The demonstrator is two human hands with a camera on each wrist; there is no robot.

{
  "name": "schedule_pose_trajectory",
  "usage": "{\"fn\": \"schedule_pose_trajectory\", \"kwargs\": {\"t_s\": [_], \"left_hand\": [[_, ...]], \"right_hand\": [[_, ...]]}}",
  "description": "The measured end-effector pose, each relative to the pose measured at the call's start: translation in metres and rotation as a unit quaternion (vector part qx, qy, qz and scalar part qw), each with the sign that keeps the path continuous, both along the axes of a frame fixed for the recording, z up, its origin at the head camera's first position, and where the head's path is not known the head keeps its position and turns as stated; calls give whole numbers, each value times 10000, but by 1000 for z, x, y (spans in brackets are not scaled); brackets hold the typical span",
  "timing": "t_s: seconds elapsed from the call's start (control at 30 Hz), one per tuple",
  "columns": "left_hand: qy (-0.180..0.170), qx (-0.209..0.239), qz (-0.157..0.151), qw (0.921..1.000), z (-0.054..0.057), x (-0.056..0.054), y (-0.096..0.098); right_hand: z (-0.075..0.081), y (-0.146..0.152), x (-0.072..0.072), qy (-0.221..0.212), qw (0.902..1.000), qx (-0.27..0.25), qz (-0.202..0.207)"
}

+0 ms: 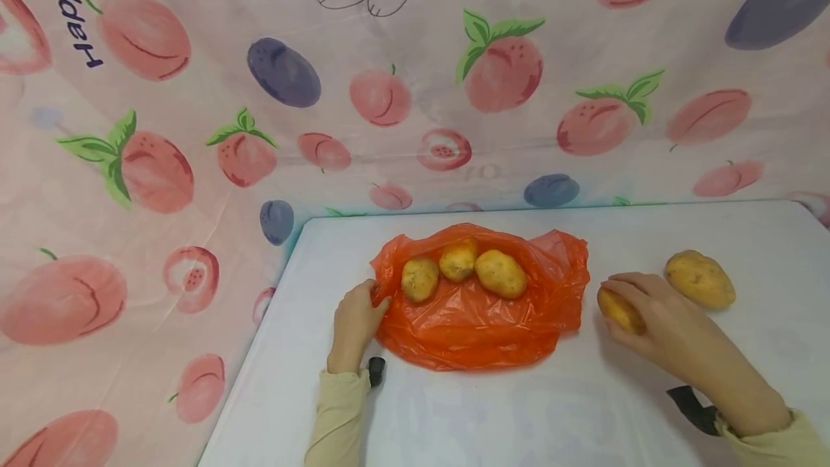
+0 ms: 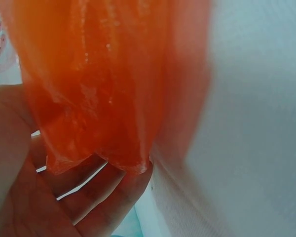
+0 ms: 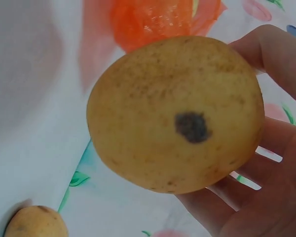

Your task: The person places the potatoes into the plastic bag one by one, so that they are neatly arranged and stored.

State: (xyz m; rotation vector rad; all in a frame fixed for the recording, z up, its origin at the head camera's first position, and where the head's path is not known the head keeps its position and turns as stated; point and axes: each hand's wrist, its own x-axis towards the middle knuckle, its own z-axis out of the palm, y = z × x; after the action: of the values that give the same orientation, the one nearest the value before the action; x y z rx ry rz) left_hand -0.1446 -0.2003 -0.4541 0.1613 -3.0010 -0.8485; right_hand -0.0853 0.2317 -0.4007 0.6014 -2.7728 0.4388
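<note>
An orange plastic bag (image 1: 467,341) lies spread on the white table, with three potatoes (image 1: 501,274) resting on it. At the bag's left edge my left hand (image 1: 355,319) grips the thin plastic; in the left wrist view the thumb and fingers (image 2: 113,197) are around its crumpled edge. To the right of the bag, my right hand (image 1: 661,319) holds another potato (image 1: 621,310) between thumb and fingers. The right wrist view shows a dark spot on this held potato (image 3: 148,98). Just behind the right hand, a loose potato (image 1: 700,279) lies on the table.
The white table (image 1: 493,416) ends at a back edge against a pink fruit-printed cloth (image 1: 402,34). The same cloth hangs along the left side. Black straps (image 1: 694,409) sit at both wrists.
</note>
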Motion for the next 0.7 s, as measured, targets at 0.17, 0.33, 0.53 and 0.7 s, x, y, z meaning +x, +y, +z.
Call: {"fn": "schedule_pose_trajectory", "kwargs": {"t_s": [0.17,0.33,0.53,0.7], "left_hand": [[21,-19,9,10000,-1,0,0],[84,-131,38,9999,-2,0,0],[80,-93,44,9999,-1,0,0],[6,-3,34,10000,1,1,1]], "right_hand": [[6,-7,0,-71,10000,-4,-14],[13,-15,0,-26,9999,-121,63],[15,-23,-1,231,9987,-303,327],[16,-29,-5,500,9963,-440,537]]}}
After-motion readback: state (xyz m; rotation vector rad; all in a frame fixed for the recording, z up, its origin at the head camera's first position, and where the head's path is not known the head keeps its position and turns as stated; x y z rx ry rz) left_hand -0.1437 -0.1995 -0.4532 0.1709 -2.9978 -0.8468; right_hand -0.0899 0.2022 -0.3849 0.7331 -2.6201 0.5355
